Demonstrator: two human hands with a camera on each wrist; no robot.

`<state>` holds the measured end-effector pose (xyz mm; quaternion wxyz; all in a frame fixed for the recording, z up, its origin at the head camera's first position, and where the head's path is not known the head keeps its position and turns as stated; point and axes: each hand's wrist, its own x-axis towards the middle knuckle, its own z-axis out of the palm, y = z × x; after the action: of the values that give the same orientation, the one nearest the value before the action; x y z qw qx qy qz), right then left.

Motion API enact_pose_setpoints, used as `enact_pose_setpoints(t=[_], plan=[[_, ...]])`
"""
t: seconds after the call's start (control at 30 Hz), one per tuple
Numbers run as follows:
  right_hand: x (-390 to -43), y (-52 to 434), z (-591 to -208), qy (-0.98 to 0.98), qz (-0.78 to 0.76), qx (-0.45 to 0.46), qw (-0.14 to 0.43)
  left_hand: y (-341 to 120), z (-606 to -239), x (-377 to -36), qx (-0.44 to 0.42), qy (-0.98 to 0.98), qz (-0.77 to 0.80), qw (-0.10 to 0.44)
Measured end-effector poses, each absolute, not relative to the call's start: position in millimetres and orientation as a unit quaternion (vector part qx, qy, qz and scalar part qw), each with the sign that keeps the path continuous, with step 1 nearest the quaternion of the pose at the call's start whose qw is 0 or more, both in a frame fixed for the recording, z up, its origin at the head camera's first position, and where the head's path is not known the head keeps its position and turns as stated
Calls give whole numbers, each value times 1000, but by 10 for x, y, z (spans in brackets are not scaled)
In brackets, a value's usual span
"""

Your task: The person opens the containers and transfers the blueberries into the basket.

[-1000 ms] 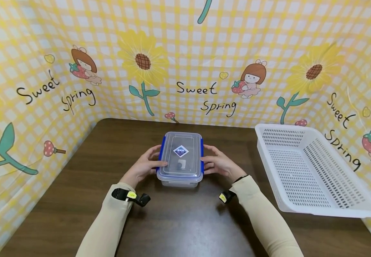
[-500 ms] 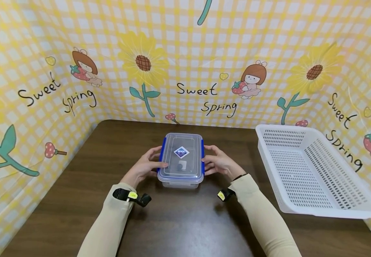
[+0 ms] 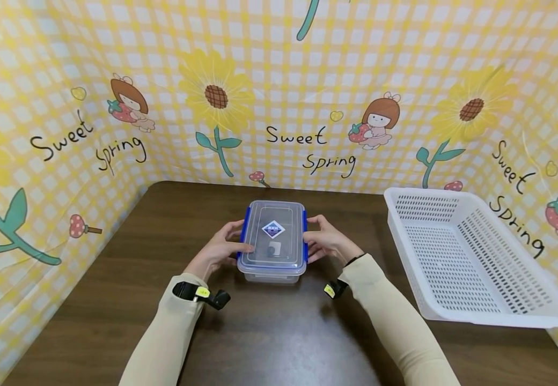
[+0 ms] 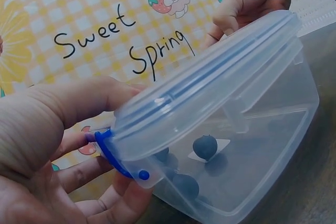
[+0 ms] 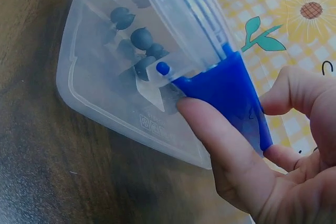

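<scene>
Two bare hands flank a clear rectangular plastic food container with blue side clasps (image 3: 272, 241), which sits on the dark brown wooden table (image 3: 269, 332) at centre, well apart from the white perforated plastic basket (image 3: 457, 257) at the right edge. The left hand (image 3: 221, 247) curls round the container's left side, thumb lying on the lid edge and fingers under the left blue clasp (image 4: 113, 156). The right hand (image 3: 329, 242) pinches the right blue clasp (image 5: 228, 90) between thumb and fingers; the right wrist view shows this clasp flared out from the wall, so it appears unlatched or part-way — whether the left one is latched cannot be told. Several small dark round items (image 4: 205, 146), possibly blueberries, lie inside on the bottom. The clear lid (image 3: 273, 231) sits level on the rim. Judgement: the step in hand is working the two clasps. To do it well, both should be swung together about their hinges with even pressure, the base kept flat on the table — uneven pulling could tip the box and roll the contents.
</scene>
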<state>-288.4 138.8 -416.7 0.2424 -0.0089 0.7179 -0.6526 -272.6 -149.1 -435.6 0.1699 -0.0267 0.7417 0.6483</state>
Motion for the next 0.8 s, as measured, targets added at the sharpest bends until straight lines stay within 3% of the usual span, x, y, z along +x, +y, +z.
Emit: enact_pose_setpoints(t=[0.8], plan=[[-2905,1293,-4029,758,-600,-6,255,-1477,-4351,-2734,-27,741,652,161]])
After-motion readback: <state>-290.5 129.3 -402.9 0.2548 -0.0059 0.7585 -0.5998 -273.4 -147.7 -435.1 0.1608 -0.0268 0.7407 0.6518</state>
